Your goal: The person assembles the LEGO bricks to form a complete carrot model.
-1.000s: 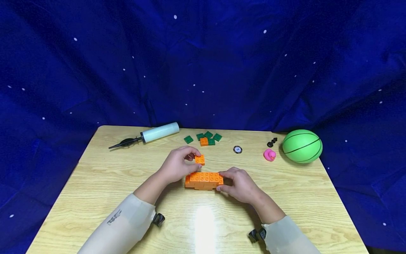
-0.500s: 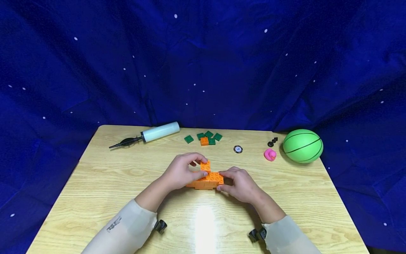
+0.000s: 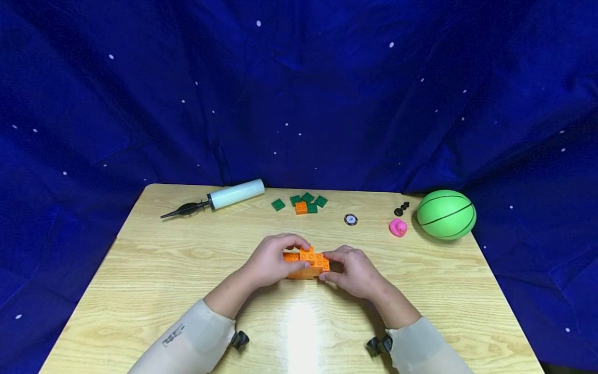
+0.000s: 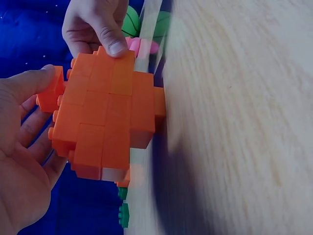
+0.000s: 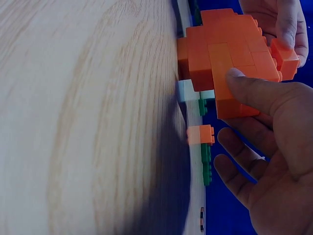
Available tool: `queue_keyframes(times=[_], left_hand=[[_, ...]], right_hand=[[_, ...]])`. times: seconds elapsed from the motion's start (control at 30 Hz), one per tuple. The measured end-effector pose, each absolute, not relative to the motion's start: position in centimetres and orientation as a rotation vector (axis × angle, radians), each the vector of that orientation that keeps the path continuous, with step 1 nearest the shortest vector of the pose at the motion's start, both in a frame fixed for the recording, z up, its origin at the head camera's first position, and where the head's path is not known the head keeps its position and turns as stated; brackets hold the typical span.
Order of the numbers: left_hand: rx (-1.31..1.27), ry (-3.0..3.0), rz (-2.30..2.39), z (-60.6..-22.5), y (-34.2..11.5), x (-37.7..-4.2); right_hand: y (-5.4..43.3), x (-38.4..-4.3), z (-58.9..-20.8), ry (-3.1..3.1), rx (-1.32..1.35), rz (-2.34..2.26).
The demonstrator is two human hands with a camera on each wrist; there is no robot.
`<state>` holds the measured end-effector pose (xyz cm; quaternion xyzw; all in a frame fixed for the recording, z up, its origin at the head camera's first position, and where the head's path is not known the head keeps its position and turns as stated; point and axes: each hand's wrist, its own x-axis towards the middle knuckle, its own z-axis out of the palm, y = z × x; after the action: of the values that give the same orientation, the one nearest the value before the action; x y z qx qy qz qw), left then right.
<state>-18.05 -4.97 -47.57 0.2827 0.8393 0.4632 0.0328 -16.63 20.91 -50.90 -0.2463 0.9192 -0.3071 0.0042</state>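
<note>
A stepped block of joined orange toy bricks [image 3: 299,274] stands on the table in front of the person. My left hand [image 3: 272,262] pinches a small studded orange brick [image 3: 306,254] between thumb and fingers, at the studs on top of the block. From the left wrist view, that brick [image 4: 50,92] sits against the studded side, partly behind the thumb. My right hand [image 3: 351,272] grips the block's right end, thumb on the near face [image 5: 230,46] in the right wrist view. The far side of the block is hidden.
Toward the back lie several green plates [image 3: 277,204] and a loose orange brick [image 3: 301,208]. A hand pump [image 3: 236,194] lies back left. To the right are a poker chip [image 3: 350,219], pink duck [image 3: 397,227], small black piece [image 3: 399,211] and green ball [image 3: 446,215].
My left hand has carried the small orange brick right and toward the person, from beyond the block down onto its top. My right hand has kept its grip on the block's end.
</note>
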Motion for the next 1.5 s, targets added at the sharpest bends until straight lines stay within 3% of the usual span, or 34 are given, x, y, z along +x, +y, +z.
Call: queue_keyframes(times=[0.7,1.5], left_hand=[[0.857,2.548,1.501,-48.6,-4.7,-17.9],[1.011,2.582,1.469,-48.8,-4.4,-18.6]], right_hand=[[20.8,-16.5,-50.7,2.875,-0.750,-0.952],[20.7,-16.6,-50.6,2.883,-0.748,-0.915]])
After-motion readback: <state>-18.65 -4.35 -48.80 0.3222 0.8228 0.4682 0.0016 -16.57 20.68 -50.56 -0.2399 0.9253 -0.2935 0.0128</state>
